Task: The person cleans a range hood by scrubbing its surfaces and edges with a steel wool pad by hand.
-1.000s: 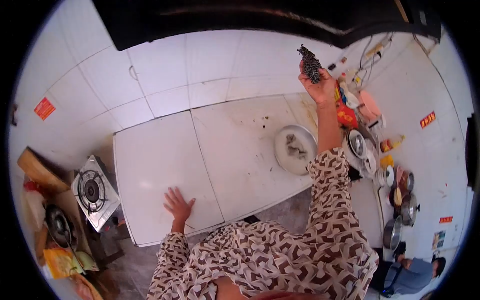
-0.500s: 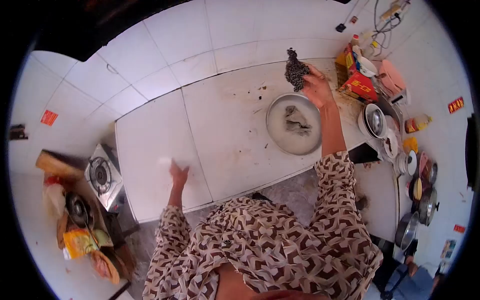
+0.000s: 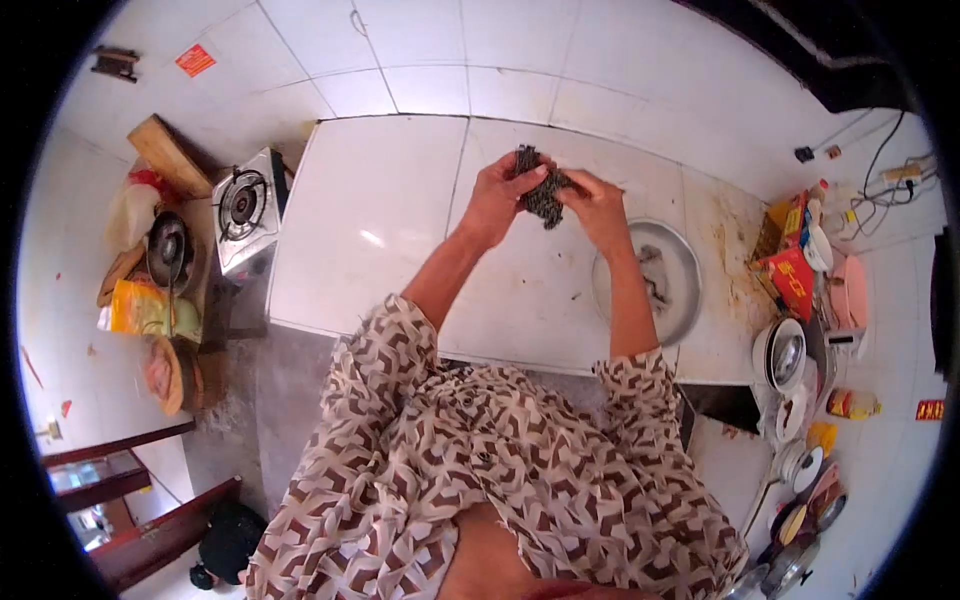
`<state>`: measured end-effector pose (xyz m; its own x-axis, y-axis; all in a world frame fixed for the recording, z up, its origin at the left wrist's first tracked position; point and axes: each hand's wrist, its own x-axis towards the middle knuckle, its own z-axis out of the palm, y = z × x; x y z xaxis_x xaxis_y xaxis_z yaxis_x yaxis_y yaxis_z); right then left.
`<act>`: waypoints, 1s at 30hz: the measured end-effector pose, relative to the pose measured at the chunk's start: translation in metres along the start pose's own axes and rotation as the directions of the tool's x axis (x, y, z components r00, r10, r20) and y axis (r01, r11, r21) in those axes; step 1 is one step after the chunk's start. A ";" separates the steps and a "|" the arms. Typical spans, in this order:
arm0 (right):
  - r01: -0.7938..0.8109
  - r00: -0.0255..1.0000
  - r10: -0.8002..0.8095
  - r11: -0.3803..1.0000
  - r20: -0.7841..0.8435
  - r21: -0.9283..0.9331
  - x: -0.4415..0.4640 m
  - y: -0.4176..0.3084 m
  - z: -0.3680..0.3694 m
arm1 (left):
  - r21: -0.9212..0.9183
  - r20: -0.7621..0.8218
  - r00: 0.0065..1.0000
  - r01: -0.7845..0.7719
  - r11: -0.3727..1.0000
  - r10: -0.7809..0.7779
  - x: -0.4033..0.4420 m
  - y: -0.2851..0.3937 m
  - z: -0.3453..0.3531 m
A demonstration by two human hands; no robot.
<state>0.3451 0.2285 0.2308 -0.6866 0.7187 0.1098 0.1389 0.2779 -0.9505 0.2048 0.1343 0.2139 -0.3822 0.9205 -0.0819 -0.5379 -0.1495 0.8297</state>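
Note:
A dark, coarse steel-wool-like scrubber (image 3: pixel 541 197) is held between both hands above the middle of the white counter (image 3: pixel 370 200). My left hand (image 3: pixel 495 200) grips its left side, thumb across the front. From the right, my right hand (image 3: pixel 597 212) has its fingers closed on the scrubber's other edge. Behind my right forearm, a round metal basin (image 3: pixel 685 285) sits on the counter with a grey cloth-like piece (image 3: pixel 653 275) in pale liquid. Small dark bits lie on the counter to the left of the basin.
A gas stove (image 3: pixel 243 208) stands left of the counter, with a wok (image 3: pixel 168 250) beyond it. On the right are a red box (image 3: pixel 791 282), bowls (image 3: pixel 785 354), an oil bottle (image 3: pixel 853 404) and several pots. A dark-haired head (image 3: pixel 230 540) shows at lower left.
My right hand has brought the scrubber left and down to the counter's middle. My left hand has risen off the counter and taken hold of it. The view has turned.

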 end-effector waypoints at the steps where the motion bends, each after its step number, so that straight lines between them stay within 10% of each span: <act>1: 0.005 0.999 -0.005 1.000 -0.033 -0.005 0.004 0.010 0.009 | -0.007 -0.058 0.998 -0.012 1.000 0.012 0.002 -0.001 -0.005; 7: 0.011 0.964 0.067 0.956 -0.257 0.294 0.009 0.027 0.048 | 0.009 -0.294 0.946 -0.138 0.990 0.135 -0.006 0.003 -0.018; 13: -0.201 0.903 0.431 0.443 -0.010 0.874 0.019 0.014 0.069 | -0.264 -0.121 0.993 -0.043 0.964 0.011 -0.004 -0.003 -0.038; 16: -0.205 0.898 0.441 0.418 0.000 0.885 0.023 0.025 0.065 | -0.266 -0.212 0.977 -0.049 0.963 -0.009 -0.013 0.001 -0.022; 19: -0.203 0.933 0.360 0.570 -0.019 0.796 0.015 0.025 0.055 | 0.031 -0.211 0.929 -0.303 0.952 0.303 -0.032 0.008 -0.012; 22: -0.294 0.924 0.383 0.702 0.004 0.649 0.024 0.029 0.062 | 0.353 0.048 0.963 -0.266 0.897 0.266 -0.019 0.007 -0.036; 28: -0.370 0.868 0.490 0.521 0.086 0.769 0.012 0.013 0.063 | 0.490 -0.128 0.962 -0.151 0.858 0.242 -0.018 0.008 -0.042; 30: -0.315 0.924 0.377 0.661 0.061 0.681 0.005 0.001 0.065 | 0.513 -0.194 0.946 -0.129 0.848 0.261 -0.018 0.006 -0.043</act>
<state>0.2957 0.1911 0.2112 -0.6261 0.7299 -0.2745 -0.1779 -0.4764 -0.8610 0.1767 0.1011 0.1969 -0.6474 0.7615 0.0319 -0.0214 -0.0600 0.9980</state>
